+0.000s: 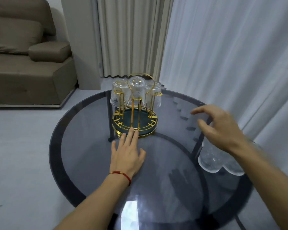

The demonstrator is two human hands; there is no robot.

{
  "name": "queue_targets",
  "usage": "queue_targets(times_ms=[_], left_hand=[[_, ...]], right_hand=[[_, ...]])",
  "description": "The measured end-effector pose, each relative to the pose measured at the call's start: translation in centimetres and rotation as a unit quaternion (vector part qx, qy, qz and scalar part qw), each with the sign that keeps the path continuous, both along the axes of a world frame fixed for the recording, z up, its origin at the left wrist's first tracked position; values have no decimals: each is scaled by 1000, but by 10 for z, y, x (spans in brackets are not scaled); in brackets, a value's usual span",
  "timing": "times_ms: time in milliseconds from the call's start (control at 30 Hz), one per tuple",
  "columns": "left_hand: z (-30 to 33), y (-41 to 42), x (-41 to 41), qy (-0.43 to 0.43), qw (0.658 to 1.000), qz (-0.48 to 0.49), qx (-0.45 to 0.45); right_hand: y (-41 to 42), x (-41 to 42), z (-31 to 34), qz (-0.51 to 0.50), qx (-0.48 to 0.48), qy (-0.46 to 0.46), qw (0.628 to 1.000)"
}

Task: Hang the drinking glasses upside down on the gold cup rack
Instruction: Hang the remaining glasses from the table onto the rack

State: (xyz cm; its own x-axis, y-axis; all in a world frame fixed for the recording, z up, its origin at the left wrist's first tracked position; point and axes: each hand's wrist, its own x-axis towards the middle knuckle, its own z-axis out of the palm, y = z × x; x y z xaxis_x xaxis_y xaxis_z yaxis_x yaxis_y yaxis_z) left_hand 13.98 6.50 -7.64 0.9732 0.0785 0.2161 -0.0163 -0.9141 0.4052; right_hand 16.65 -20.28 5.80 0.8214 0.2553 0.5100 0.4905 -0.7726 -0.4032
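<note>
The gold cup rack (134, 121), with a dark green round base and a looped handle, stands at the far middle of the round glass table (90, 146). Three clear ribbed glasses hang upside down on its back prongs: left glass (117, 94), middle glass (136, 88), right glass (154, 95). The front prongs are bare. My left hand (128, 151) lies flat on the table, its fingertips touching the rack's front rim. My right hand (218, 128) hovers open over the table's right side, holding nothing. Below its wrist stand more clear textured glasses (213, 158), partly hidden by my forearm.
A brown sofa (23, 63) stands at the back left on a pale floor. Beige and white curtains (223, 55) hang behind and to the right of the table, close to its right edge. Dark table legs show through the glass top.
</note>
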Motion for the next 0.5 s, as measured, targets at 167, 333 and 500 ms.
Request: queue_targets(times_ms=[167, 333, 500], left_hand=[[12, -12, -11, -34, 999, -1, 0], [31, -46, -25, -77, 993, -20, -86], [42, -72, -46, -91, 982, -62, -152]], right_hand=[[-40, -49, -25, -145, -32, 26, 989], [-39, -56, -55, -235, -209, 87, 945], [-34, -54, -69, -263, -259, 40, 929]])
